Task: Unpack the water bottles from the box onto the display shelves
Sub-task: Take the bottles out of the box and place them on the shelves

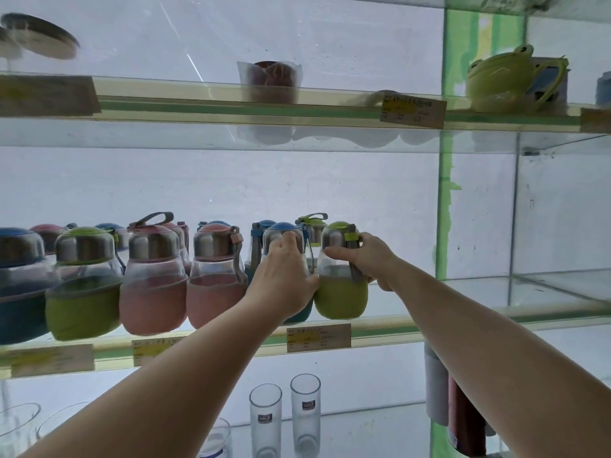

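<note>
At centre frame on the middle shelf, the left hand grips a blue bottle; the right hand grips the touching green bottle.

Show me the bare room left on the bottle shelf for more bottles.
Free: the glass shelf right of the green bottle held by the right hand, across to the green post. Crowded: everything left of the left hand, bottles packed two rows deep.
</note>
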